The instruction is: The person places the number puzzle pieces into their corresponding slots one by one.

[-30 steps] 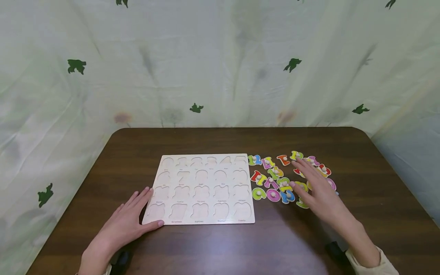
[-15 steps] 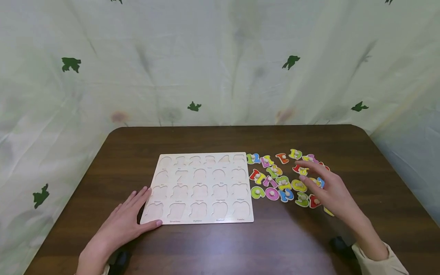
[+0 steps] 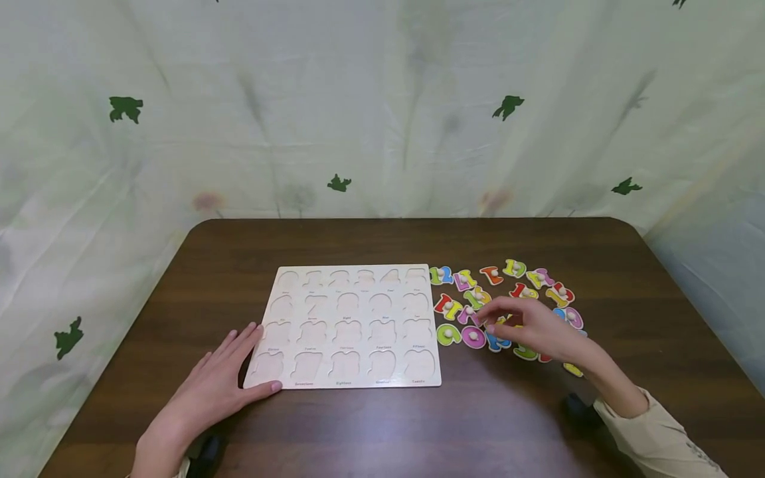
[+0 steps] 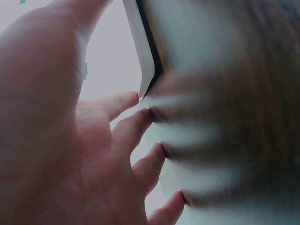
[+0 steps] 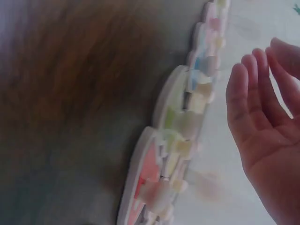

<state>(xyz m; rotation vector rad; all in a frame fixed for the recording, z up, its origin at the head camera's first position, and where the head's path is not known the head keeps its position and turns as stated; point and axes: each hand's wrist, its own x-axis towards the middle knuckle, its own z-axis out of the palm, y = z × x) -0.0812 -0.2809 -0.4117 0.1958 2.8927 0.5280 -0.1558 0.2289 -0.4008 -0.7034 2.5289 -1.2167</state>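
My left hand point(image 3: 209, 382) lies at the left edge of a pale wooden number puzzle board point(image 3: 439, 372), thumb at its near-left corner, fingers extended. In the left wrist view, the fingertips point(image 4: 154, 152) touch the table and the board's edge. My right hand point(image 3: 532, 325) hovers over the colourful knobbed number pieces right of the board, its fingers loosely bent. Just left of its fingertips are a purple ring-shaped piece point(image 3: 473, 337) and a green piece point(image 3: 449, 334). Nothing shows between the fingers of this hand point(image 5: 262, 126) in the right wrist view.
More number pieces, such as a red one point(image 3: 492, 275) and a green-and-blue one point(image 3: 441, 275), lie spread at the back and right. All rest on a dark wooden table point(image 3: 358, 431). A pale patterned curtain point(image 3: 382, 133) hangs behind it.
My right hand first draws back to the right, then moves left and its fingers bend more, reaching over the middle pieces. The left hand keeps its place at the board.
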